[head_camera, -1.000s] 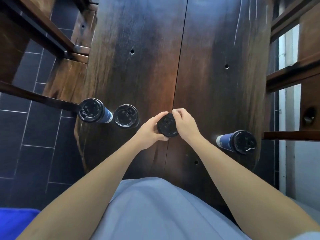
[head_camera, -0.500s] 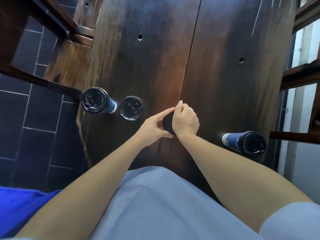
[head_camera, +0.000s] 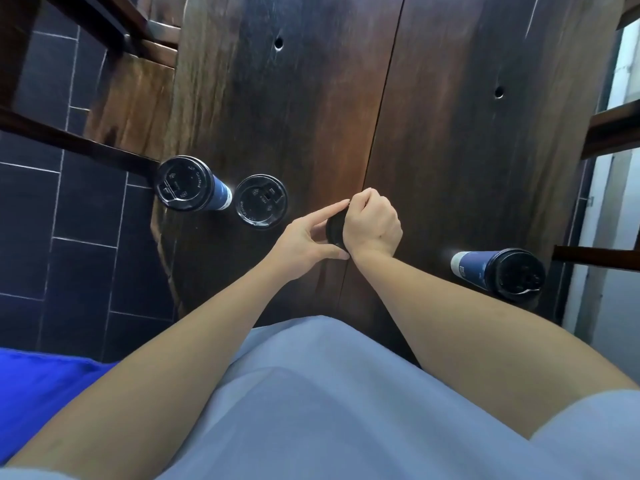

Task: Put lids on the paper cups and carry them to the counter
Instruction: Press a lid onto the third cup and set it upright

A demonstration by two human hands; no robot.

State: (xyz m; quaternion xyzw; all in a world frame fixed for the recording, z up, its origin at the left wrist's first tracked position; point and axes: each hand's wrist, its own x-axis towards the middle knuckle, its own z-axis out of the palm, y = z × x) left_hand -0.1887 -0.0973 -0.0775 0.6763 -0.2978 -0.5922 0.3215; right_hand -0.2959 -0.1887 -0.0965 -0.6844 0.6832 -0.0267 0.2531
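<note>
1. A black lid [head_camera: 334, 231] sat near the centre of the dark wooden table [head_camera: 294, 109], mostly hidden beneath the person's right hand [head_camera: 372, 225]; whether a cup stood under it could not be told.
2. The right hand lay over the lid from above, fingers curled down around its far rim and pressed together, with only a dark sliver of lid showing at the hand's 9 o'clock side.
3. The left hand [head_camera: 306, 237] met the lid from 9 o'clock, forefinger stretched along the far edge and thumb tucked against the near edge, pinching the rim between them.
4. At 10 o'clock from the hands stood a lidded cup [head_camera: 261, 201], seen from almost straight above so that only its black top showed.
5. Just beside it, further towards 9 o'clock at the table's left edge, a second lidded cup [head_camera: 192, 185] showed its blue wall.
6. At 4 o'clock from the hands, well apart near the table's right edge, stood a third lidded blue cup [head_camera: 498, 273].
7. Dark tiled floor [head_camera: 62, 237] lay at 9 o'clock of the table, crossed by brown chair rails [head_camera: 76, 143].
8. The person's pale blue shirt [head_camera: 311, 410] filled the 6 o'clock foreground, with a bright blue cloth [head_camera: 41, 386] at 8 o'clock.
</note>
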